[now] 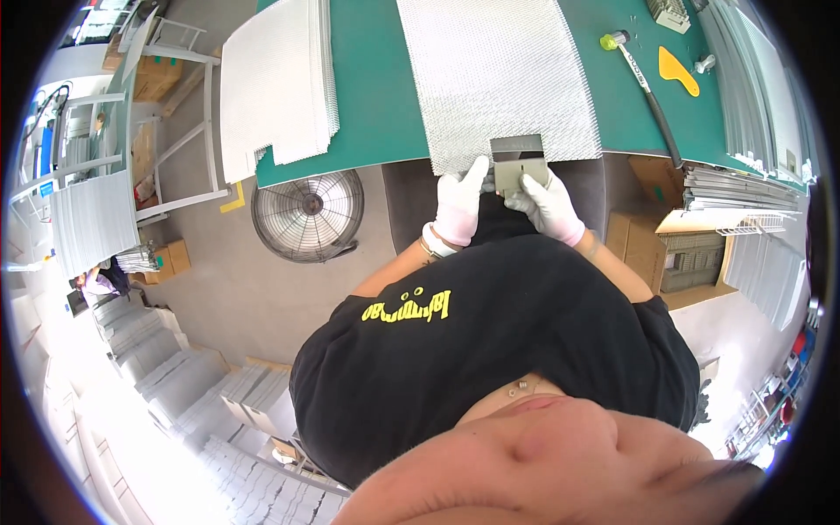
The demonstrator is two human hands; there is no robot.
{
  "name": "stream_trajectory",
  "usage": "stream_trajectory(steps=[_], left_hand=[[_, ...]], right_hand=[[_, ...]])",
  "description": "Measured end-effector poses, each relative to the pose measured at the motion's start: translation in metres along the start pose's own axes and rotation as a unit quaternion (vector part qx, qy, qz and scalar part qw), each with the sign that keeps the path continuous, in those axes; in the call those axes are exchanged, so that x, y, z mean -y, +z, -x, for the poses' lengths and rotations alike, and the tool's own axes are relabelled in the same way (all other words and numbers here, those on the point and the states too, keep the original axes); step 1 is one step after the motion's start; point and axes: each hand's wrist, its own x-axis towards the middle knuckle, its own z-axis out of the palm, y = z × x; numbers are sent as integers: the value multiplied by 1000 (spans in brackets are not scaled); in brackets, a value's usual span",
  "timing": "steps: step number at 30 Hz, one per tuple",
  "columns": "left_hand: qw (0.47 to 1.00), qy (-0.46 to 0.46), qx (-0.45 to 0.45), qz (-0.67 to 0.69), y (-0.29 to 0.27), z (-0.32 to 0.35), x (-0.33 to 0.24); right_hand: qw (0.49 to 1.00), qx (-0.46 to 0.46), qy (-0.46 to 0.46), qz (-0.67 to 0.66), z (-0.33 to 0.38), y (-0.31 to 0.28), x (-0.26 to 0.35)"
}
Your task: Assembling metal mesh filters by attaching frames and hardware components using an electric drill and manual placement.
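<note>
A silvery mesh sheet [494, 70] lies on the green table, its near edge reaching past the table edge, with a rectangular notch cut into that edge. At the notch is a small grey-green metal plate [521, 166] with a short slot. My right hand [549, 208], in a white glove, pinches this plate, thumb on top and fingers below. My left hand [460, 203], also gloved, is closed at the sheet's near edge left of the notch, thumb on top. Its other fingers are partly hidden beside and below the plate.
A stack of mesh sheets [276, 83] lies on the left of the green table [372, 87]. To the right are a mallet [643, 79], a yellow scraper [676, 70] and stacked panels [752, 87]. A floor fan [308, 214] stands front left; cardboard boxes [639, 249] stand below right.
</note>
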Motion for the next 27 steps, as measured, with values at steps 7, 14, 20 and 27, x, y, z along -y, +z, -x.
stream_trajectory(steps=[7,14,20,27], left_hand=[[998,-20,-40,-50,-8,3,13],[999,-20,-31,-19,-7,8,14],[996,-32,20,-84,1,10,12],[982,-100,98,-130,-13,-2,14]], right_hand=[[989,-84,-32,115,2,11,5],[986,-92,-42,135,4,17,6],[984,-65,-61,155,0,16,6],[964,-219,-112,100,-1,7,10]])
